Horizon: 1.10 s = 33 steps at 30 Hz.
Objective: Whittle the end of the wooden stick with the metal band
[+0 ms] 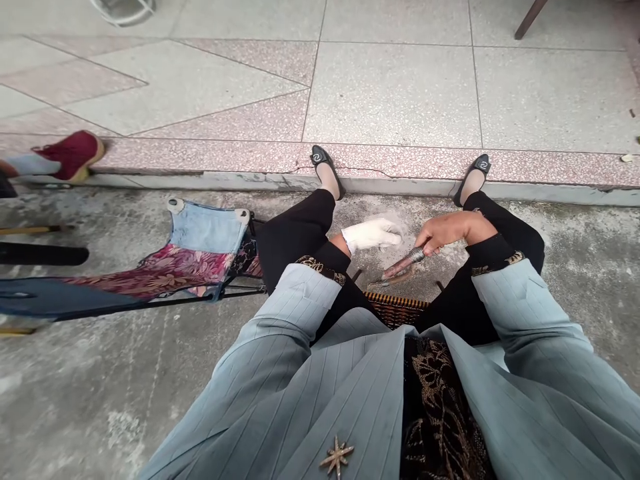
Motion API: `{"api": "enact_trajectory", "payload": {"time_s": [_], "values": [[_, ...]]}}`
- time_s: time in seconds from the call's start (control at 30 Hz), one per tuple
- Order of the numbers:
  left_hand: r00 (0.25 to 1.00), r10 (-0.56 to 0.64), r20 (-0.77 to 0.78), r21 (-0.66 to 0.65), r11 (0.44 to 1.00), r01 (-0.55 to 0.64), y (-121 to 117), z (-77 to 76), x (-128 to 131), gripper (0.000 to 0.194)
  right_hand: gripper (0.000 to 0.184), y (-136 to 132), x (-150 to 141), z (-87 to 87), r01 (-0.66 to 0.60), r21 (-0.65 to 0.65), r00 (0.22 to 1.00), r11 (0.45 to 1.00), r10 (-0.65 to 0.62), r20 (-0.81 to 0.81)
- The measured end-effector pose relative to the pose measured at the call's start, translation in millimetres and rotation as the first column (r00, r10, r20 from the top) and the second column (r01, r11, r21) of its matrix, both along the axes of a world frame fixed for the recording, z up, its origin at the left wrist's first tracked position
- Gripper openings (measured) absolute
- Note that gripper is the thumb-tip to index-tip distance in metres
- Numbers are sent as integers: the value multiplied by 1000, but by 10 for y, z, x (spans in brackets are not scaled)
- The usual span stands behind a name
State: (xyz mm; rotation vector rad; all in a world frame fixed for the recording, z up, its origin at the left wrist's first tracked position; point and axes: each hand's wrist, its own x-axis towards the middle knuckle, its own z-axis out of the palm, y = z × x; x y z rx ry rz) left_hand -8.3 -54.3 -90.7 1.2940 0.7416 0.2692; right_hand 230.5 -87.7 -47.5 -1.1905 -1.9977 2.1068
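Observation:
My left hand [373,233] wears a white glove and hovers between my knees, its fingers curled in. Whatever those fingers may hold is hidden. Bare and close beside it, my right hand [444,231] grips a hand tool [399,266] with a worn reddish-brown shaft and a wire-like wrapping near my fingers. The tool slants down toward my body on the left. A thin curved brownish piece [389,282] shows just below the shaft; I cannot tell whether it belongs to the tool. Beneath me is the woven edge of a seat [397,308].
To my left stands a folding chair [200,260] with floral and denim cloth. Another person's red shoe [75,155] rests on the raised tiled step [390,93] at the far left. My feet press against the step's edge. A dark furniture leg [530,19] stands at the top right.

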Motion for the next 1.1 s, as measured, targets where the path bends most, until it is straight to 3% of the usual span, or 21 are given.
{"api": "enact_trajectory", "payload": {"time_s": [0.03, 0.07, 0.17, 0.27, 0.33, 0.47, 0.6, 0.8, 0.93, 1.1], "values": [[1000, 24, 20, -22, 999, -24, -29, -23, 13, 31, 16, -17, 36, 111, -105, -64, 994, 992, 103, -38], [998, 51, 44, -50, 998, -49, -57, -40, 29, 33, 24, -24, 73, 211, -115, -82, 991, 990, 109, -80], [987, 115, 112, -125, 987, -101, -99, -51, 67, 39, 29, -10, 167, 377, 59, -34, 985, 998, -64, -161], [971, 112, 210, -275, 960, -51, -60, -22, 62, 43, 33, 0, 186, 330, 338, -44, 909, 940, -338, -243], [944, 151, 294, -415, 910, -16, -17, -7, 48, 39, 44, -14, 150, 255, 471, -119, 820, 874, -484, -305], [909, 237, 343, -497, 867, -38, 26, -6, 48, 31, 54, -62, 29, 191, 573, -253, 687, 780, -625, -370], [912, 252, 323, -424, 900, -99, 17, -5, 78, 33, 47, -57, -33, 192, 595, -333, 629, 731, -682, -374], [933, 266, 242, -167, 959, -230, 5, 19, 113, 33, 50, 8, -15, 100, 610, -442, 534, 658, -753, -384], [944, 309, 117, 33, 949, -315, -3, 45, 139, 21, 52, 0, -60, 82, 605, -458, 537, 651, -759, -369], [969, 215, 125, 43, 974, -221, -56, 53, 163, 17, 53, -8, -145, 52, 559, -485, 579, 673, -735, -353]]}}
